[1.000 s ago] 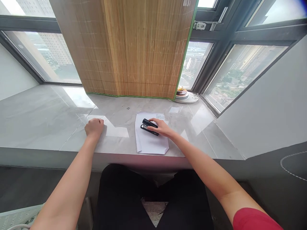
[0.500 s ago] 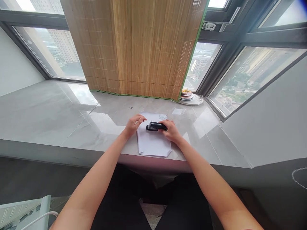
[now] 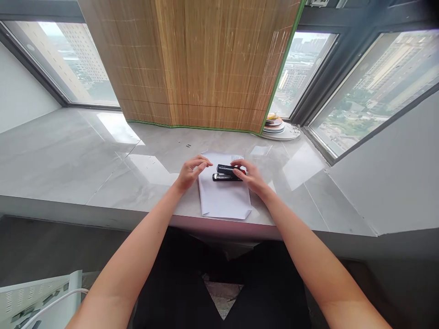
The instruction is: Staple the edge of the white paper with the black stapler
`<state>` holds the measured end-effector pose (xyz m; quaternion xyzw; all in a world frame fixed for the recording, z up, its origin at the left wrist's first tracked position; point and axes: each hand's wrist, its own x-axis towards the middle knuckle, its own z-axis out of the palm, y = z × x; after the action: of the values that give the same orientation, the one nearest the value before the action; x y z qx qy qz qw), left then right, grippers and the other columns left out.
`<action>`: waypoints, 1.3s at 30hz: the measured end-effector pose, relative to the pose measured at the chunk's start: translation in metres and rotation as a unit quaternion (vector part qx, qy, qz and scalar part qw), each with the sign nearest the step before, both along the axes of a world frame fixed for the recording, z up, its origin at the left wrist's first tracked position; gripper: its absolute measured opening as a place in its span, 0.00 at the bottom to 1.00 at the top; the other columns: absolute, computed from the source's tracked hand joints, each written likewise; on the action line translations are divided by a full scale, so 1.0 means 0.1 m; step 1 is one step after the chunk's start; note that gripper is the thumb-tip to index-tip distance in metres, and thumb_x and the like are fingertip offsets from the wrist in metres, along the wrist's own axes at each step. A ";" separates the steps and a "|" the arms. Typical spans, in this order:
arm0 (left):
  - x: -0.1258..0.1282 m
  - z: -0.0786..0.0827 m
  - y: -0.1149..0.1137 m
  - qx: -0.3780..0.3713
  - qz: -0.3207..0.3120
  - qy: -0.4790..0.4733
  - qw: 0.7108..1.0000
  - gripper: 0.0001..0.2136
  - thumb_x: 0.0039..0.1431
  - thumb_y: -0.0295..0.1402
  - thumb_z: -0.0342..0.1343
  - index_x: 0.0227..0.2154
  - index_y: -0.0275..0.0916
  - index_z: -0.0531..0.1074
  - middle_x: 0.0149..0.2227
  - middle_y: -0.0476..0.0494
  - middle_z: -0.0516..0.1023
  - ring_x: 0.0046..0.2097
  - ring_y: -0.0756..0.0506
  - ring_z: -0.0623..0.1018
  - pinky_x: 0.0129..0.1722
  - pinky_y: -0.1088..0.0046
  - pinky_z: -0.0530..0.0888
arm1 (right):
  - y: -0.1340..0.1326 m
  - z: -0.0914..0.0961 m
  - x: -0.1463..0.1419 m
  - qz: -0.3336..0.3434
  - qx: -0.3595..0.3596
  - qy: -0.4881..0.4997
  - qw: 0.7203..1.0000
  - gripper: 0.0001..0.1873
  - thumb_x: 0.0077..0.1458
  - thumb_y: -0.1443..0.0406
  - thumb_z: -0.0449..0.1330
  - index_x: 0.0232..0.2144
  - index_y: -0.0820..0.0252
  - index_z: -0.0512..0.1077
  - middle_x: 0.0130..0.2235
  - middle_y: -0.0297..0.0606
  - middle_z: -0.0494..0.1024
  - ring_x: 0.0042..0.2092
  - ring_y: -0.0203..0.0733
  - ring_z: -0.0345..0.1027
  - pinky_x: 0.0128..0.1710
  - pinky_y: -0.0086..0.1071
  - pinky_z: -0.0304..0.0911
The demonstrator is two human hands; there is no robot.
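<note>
One woven bamboo blind (image 3: 206,64) behind grey marble windowsill (image 3: 85,160); one stack of round plates (image 3: 276,125) far right, well apart from hands. One black plastic stapler (image 3: 226,172), long, low, flat on white paper sheets (image 3: 224,201) near sill's front edge. Two hands: right hand (image 3: 254,177) fingers clasp stapler's right end; left hand (image 3: 190,170) loosely curled, empty, just beside left end.

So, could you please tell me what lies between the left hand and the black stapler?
Only a narrow strip of the white paper, seen in the head view. The left hand and the stapler are apart, with nothing else between them.
</note>
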<state>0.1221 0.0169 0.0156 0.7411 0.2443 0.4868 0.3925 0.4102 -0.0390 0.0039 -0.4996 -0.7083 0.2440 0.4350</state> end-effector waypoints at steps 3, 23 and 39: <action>0.00 0.01 -0.01 0.001 0.001 0.000 1.000 0.17 0.73 0.47 0.61 0.39 0.43 0.89 0.43 0.39 0.85 0.47 0.41 0.83 0.51 0.61 0.77 | 0.03 -0.02 0.02 -0.041 0.012 0.034 0.999 0.16 0.69 0.54 0.54 0.41 0.52 0.80 0.46 0.39 0.85 0.52 0.53 0.75 0.59 0.49 0.66; -0.02 0.00 -0.01 0.008 -0.025 -0.002 1.000 0.13 0.72 0.42 0.61 0.41 0.44 0.89 0.44 0.39 0.85 0.46 0.41 0.82 0.52 0.60 0.78 | 0.04 -0.04 -0.02 -0.137 -0.012 0.000 0.991 0.13 0.59 0.64 0.49 0.38 0.53 0.73 0.39 0.40 0.81 0.40 0.49 0.71 0.48 0.43 0.67; -0.02 0.03 -0.02 -0.010 -0.019 -0.018 1.000 0.12 0.66 0.34 0.59 0.40 0.44 0.90 0.43 0.39 0.85 0.45 0.41 0.82 0.48 0.60 0.78 | 0.14 -0.15 0.05 -0.087 -0.011 -0.026 0.996 0.13 0.60 0.65 0.51 0.35 0.50 0.75 0.41 0.40 0.80 0.44 0.51 0.72 0.47 0.45 0.69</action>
<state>0.1202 0.0145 0.0184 0.7326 0.2277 0.4900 0.4140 0.4148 -0.0252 -0.0113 -0.5702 -0.6704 0.1997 0.4308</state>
